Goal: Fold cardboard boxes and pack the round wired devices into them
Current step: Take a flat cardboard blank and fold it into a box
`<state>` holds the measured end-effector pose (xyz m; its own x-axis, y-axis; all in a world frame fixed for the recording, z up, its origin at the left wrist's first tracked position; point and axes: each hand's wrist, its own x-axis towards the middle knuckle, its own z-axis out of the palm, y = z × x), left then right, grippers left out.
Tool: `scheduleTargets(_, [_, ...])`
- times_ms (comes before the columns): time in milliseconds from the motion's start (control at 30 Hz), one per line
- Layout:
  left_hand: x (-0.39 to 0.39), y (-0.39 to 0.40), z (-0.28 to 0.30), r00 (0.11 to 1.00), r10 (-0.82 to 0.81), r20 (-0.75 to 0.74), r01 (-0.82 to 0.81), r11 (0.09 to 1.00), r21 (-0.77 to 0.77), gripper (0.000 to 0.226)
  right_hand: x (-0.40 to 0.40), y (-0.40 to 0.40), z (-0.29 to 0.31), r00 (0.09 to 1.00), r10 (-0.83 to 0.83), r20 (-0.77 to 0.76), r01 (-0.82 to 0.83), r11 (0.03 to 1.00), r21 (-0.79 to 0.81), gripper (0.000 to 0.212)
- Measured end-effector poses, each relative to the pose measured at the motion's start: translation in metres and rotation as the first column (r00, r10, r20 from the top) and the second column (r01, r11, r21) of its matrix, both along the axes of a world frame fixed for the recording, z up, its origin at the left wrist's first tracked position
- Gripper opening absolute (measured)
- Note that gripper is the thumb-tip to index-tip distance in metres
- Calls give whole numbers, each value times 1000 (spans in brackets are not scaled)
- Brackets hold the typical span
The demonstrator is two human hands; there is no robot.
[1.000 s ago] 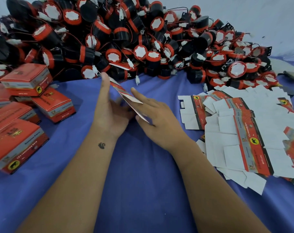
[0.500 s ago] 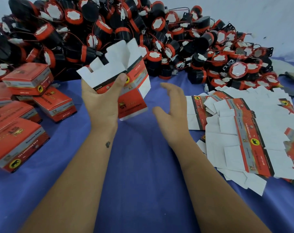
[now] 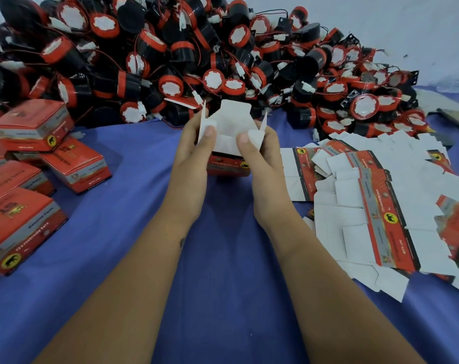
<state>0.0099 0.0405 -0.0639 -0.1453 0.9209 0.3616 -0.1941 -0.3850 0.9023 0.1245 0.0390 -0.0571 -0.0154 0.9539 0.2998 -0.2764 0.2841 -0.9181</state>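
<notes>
A half-formed red cardboard box (image 3: 229,132) with white inner flaps standing up is held between both hands above the blue cloth. My left hand (image 3: 194,151) grips its left side, the thumb pressing a white side flap inward. My right hand (image 3: 259,153) grips the right side, its thumb on the other side flap. A large heap of round black-and-red wired devices (image 3: 196,64) lies just behind the box.
Several closed red boxes (image 3: 31,127) are stacked at the left. A spread of flat unfolded box blanks (image 3: 375,206) lies at the right. The blue cloth (image 3: 223,285) covers the table under my forearms.
The flat blank, first pressed between both hands, was lifted by my left hand alone and opened. Now both hands hold it as an opened box with the flaps up.
</notes>
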Motion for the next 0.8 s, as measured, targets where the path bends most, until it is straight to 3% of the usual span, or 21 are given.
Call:
scheduleTargets(133, [2,2,0,995,70,70,-67,996,-51,32,-4,2,-4,999,-49,13,49,997,-52,22])
scheduleTargets(267, [2,2,1,997,38,68,-33,997,-77,33,-5,3,-4,993,-79,89,84,995,-47,26])
scheduleTargets(367, [-1,2,3,989,-17,150,35,993,-115,49,-6,4,-4,991,-59,116,65,997,-47,29])
scheduleTargets(467, [0,-1,3,992,68,-102,-77,994,-81,28,-7,4,-4,988,-44,148,49,998,-32,27])
scheduleTargets(567, [4,0,-1,970,131,-206,-139,990,-24,28,-7,1,-1,999,53,1,-53,994,-91,21])
scheduleTargets(667, [3,2,1,973,176,-152,-185,981,-51,34,2,2,6,924,165,-346,-243,950,-196,43])
scheduleTargets(700, [2,3,1,975,176,-136,-185,981,-59,33,5,3,9,909,175,-379,-271,938,-217,47])
scheduleTargets(800, [3,3,1,982,147,-119,-155,986,-61,31,3,6,6,953,186,-238,-237,949,-207,31])
